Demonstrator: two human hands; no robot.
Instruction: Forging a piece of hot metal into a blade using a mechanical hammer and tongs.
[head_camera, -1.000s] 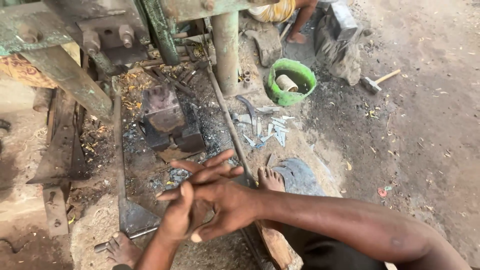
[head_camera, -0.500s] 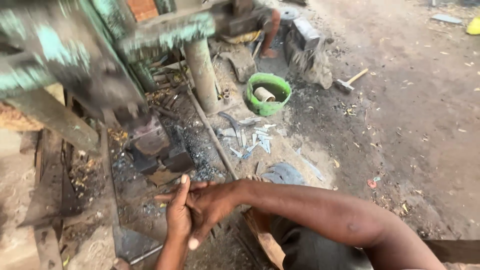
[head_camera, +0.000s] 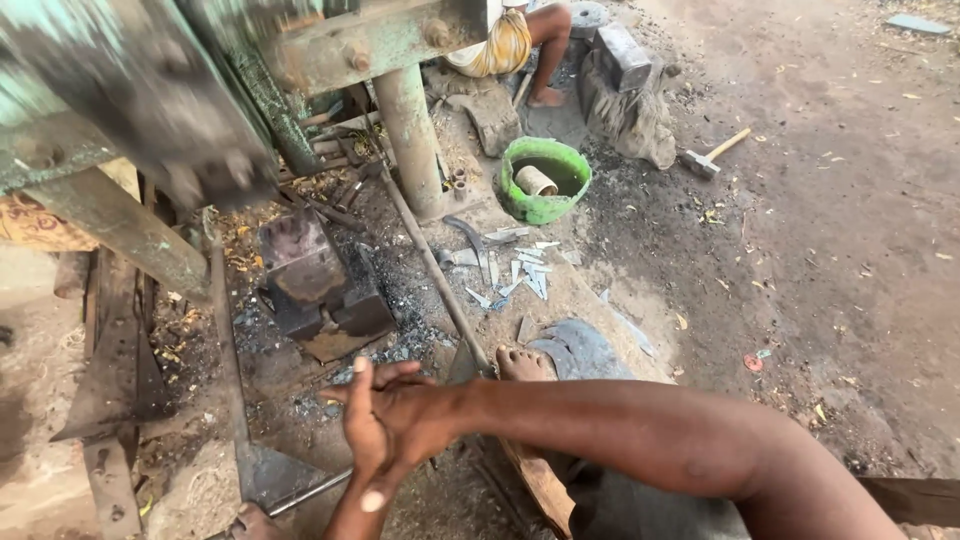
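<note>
On the earth floor beside a green-painted machine frame (head_camera: 370, 45), the following are showing.

- Left hand (head_camera: 362, 432) and right hand (head_camera: 420, 425): lying pressed palm to palm, crossing each other, fingers straight and slightly fanned. Nothing is showing between them.
- Iron block (head_camera: 315, 285): sitting just beyond the hands. It is squat, rusty brown, with a flat top and a notched base, and is ringed by dark flaky scale and ash. Its top face is carrying no workpiece.
- Long rod (head_camera: 430, 265): thin, dull metal, running diagonally from the round frame column (head_camera: 412, 135) down toward the hands.
- Blade-shaped pieces (head_camera: 515, 270): lying loose in a scatter, well apart from the hands. They are thin, grey and pointed, one of them darker and curved. By appearance these are already cut to shape, and none is being handled.
- Bare foot (head_camera: 522, 365): resting just behind the right forearm, beside a flat grey sheet offcut (head_camera: 585, 345).
- Green basin (head_camera: 545, 180): round and chipped, holding a pale cylinder (head_camera: 535, 180).
- Hammer (head_camera: 705, 160): wooden handle, lying untouched on the dirt.
- Another person's leg (head_camera: 548, 60): showing at the top edge, near a rough stone block (head_camera: 625, 60).
</note>
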